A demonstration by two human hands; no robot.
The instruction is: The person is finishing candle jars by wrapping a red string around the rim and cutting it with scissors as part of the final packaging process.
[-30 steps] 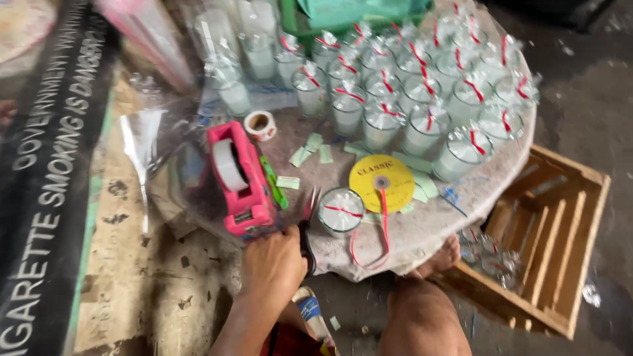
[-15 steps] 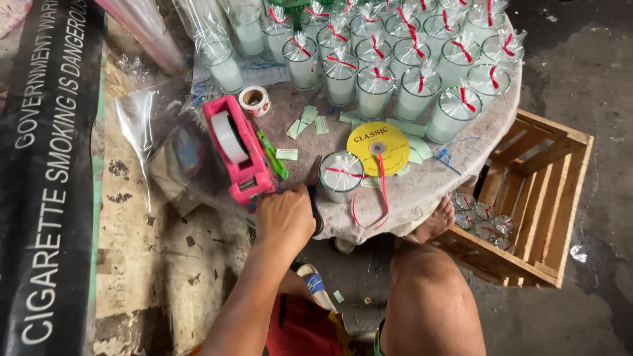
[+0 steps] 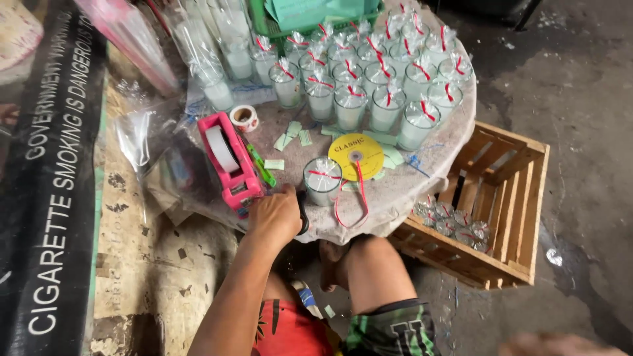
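My left hand (image 3: pixel 273 214) rests at the near edge of a small round table (image 3: pixel 422 178), fingers closed over a black-handled tool (image 3: pixel 303 214), which it mostly hides. The hand sits just below a pink tape dispenser (image 3: pixel 227 161) and left of a single clear-wrapped glass with red ribbon (image 3: pixel 322 181). A loose red ribbon trails from that glass over a yellow disc (image 3: pixel 356 155). Only a blurred sliver of what may be my right hand (image 3: pixel 554 344) shows at the bottom right.
Several wrapped glasses with red ribbons (image 3: pixel 369 79) crowd the table's far side. A small tape roll (image 3: pixel 244 117), green paper slips (image 3: pixel 293 135) and clear plastic bags (image 3: pixel 142 132) lie nearby. A wooden crate (image 3: pixel 521 198) on the right holds more wrapped glasses (image 3: pixel 455 221).
My left hand has moved up from below the table edge onto it, closer to the tape dispenser and the single glass. The view has shifted slightly.
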